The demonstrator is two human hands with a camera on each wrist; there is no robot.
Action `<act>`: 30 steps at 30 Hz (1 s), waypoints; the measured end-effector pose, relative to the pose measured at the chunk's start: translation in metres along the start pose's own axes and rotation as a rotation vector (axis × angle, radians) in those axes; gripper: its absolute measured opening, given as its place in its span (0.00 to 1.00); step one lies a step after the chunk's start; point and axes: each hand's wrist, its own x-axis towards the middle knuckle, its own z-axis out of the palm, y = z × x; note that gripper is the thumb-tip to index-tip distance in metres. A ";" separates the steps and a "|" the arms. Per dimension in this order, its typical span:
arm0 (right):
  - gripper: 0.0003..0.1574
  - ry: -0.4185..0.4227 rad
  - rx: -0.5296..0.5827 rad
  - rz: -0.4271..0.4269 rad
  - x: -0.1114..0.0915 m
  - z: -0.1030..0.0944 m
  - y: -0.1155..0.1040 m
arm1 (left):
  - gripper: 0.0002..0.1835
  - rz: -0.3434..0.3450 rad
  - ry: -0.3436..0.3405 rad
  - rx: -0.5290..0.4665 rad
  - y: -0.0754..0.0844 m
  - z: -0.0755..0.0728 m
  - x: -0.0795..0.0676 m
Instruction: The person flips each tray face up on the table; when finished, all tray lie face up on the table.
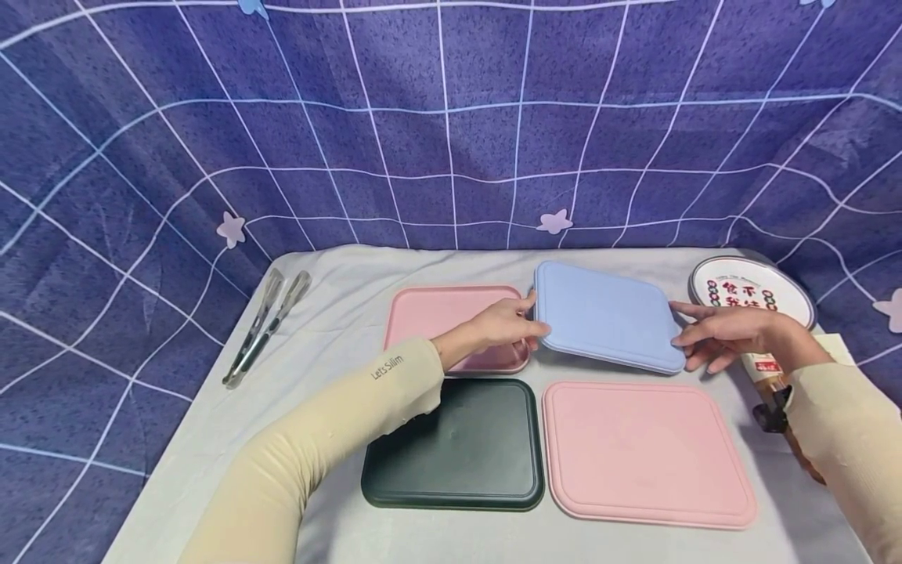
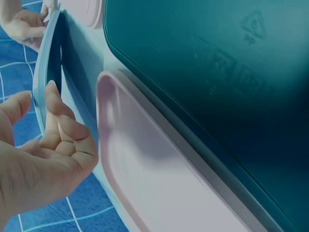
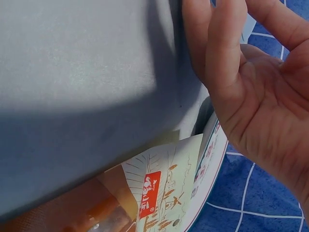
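Observation:
A light blue rectangular tray is held tilted above the back of the table, its flat face up. My left hand pinches its left edge between thumb and fingers; the left wrist view shows its rim between them. At the opposite edge my right hand grips with the thumb above and fingers below. Left of the blue tray lies a pink tray with its raised rim up, partly covered by my left hand and sleeve. In front are a dark green tray and another pink tray, lying flat side by side.
Metal tongs lie at the left of the cloth-covered table. At the back right sits a round plate with red lettering. A printed food package lies under my right wrist. A blue gridded curtain borders the table.

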 end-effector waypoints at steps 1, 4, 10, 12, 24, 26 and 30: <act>0.67 -0.001 0.002 -0.001 0.000 0.000 0.000 | 0.44 0.006 0.013 0.011 0.001 0.001 -0.001; 0.67 0.000 0.007 -0.002 0.000 0.001 0.000 | 0.44 0.022 0.043 0.048 0.002 0.003 -0.001; 0.68 -0.012 0.027 -0.003 0.001 0.003 0.000 | 0.45 0.038 0.096 0.094 0.005 0.006 -0.003; 0.68 -0.014 0.031 -0.003 0.001 0.003 -0.001 | 0.45 0.035 0.107 0.100 0.007 0.008 -0.003; 0.66 -0.029 0.022 0.004 0.000 0.004 -0.004 | 0.46 0.053 0.198 0.110 0.021 0.019 -0.012; 0.66 -0.035 0.016 0.008 0.000 0.004 -0.006 | 0.46 0.066 0.208 0.114 0.023 0.021 -0.015; 0.66 -0.047 -0.009 0.017 -0.001 0.004 -0.007 | 0.46 0.095 0.220 0.143 0.027 0.022 -0.018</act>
